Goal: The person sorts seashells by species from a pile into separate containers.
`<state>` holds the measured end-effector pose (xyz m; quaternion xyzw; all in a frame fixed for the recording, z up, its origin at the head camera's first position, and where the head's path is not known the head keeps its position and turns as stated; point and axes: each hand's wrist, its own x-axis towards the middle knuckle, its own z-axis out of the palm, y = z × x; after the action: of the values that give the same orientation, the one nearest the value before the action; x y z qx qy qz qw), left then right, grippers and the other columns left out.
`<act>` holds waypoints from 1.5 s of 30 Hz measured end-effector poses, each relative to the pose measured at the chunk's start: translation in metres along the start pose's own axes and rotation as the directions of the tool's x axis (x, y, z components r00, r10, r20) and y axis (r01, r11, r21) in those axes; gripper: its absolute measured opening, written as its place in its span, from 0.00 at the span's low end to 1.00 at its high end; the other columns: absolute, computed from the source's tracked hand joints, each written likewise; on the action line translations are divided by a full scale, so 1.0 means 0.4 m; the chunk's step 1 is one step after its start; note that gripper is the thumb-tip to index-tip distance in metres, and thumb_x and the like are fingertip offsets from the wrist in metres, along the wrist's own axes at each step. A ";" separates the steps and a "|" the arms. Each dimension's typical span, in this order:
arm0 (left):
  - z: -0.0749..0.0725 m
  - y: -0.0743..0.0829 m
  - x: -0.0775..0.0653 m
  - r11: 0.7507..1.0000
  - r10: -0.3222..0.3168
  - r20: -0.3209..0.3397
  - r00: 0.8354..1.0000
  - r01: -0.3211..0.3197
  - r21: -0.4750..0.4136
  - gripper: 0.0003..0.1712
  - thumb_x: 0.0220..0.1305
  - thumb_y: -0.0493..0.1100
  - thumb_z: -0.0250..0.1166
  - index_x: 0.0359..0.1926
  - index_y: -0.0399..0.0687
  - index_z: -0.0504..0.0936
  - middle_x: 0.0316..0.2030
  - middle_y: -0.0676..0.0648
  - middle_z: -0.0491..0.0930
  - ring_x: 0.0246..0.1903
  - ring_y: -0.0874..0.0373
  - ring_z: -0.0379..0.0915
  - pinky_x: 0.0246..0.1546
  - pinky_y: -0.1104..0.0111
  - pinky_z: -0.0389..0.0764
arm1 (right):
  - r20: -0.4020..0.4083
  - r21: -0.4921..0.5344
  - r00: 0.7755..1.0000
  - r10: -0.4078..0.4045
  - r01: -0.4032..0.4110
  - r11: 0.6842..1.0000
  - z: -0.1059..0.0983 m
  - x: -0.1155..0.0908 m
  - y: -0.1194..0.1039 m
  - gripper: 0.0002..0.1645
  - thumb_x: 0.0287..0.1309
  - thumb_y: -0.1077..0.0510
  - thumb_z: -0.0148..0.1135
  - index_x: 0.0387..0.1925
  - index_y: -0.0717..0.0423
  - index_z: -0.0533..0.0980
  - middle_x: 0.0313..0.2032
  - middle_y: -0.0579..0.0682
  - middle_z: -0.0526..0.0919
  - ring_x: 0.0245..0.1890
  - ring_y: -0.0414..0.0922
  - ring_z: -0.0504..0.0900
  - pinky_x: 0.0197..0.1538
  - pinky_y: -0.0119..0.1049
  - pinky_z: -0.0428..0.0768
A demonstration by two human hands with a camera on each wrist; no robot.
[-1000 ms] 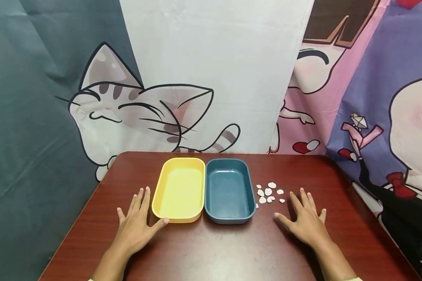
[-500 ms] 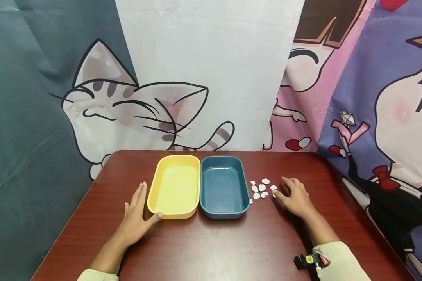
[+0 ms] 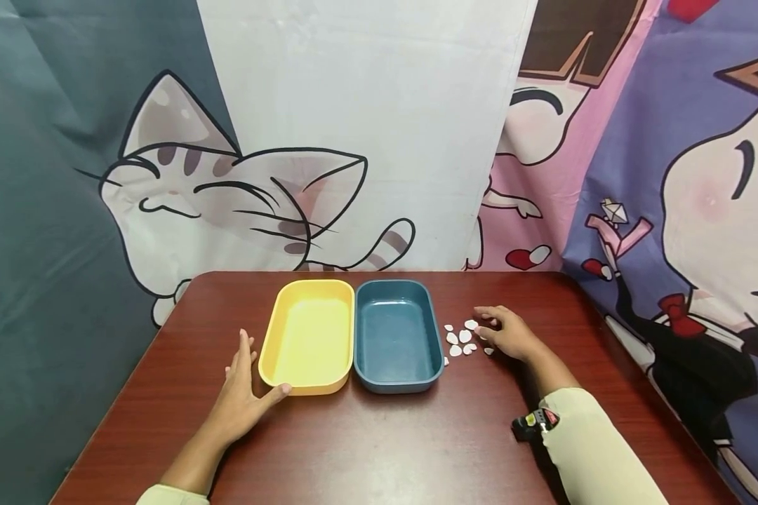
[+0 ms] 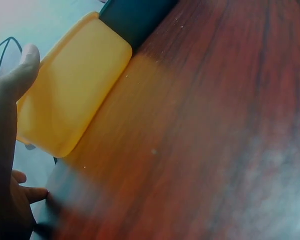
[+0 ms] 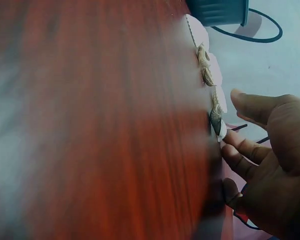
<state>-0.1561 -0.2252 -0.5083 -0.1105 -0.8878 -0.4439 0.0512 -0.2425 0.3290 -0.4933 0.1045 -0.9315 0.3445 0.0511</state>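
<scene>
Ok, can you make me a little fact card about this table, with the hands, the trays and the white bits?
Table: reddish brown
Trays: yellow tray on the left, blue tray on the right, side by side
White pieces: shell-like, scattered right of the blue tray
Left hand: beside the yellow tray, thumb at its near-left corner; touching or not, I can't tell
Right hand: by the white pieces, thumb and fingers apart
Behind: a smiling cartoon cat

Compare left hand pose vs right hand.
The left hand is beside the yellow tray; the right hand is at the white seashells. The left hand's fingers point forward, the right hand's leftward. The right hand is farther forward than the left hand. Both have thumb and fingers apart.
</scene>
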 end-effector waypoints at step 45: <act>-0.007 0.005 -0.008 0.996 -0.002 0.015 1.000 0.001 0.092 0.65 0.67 0.59 0.75 0.89 0.43 0.46 0.85 0.27 0.49 0.82 0.18 0.42 0.74 0.17 0.42 | -0.048 -0.004 0.993 0.107 -0.108 0.994 0.036 0.020 -0.002 0.13 0.67 0.62 0.74 0.51 0.58 0.89 0.54 0.62 0.83 0.54 0.58 0.81 0.54 0.46 0.70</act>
<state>-0.1525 -0.2268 -0.5058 -0.1109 -0.9077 -0.4017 0.0490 -0.2505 0.3175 -0.5024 0.0458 -0.9355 0.3461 0.0551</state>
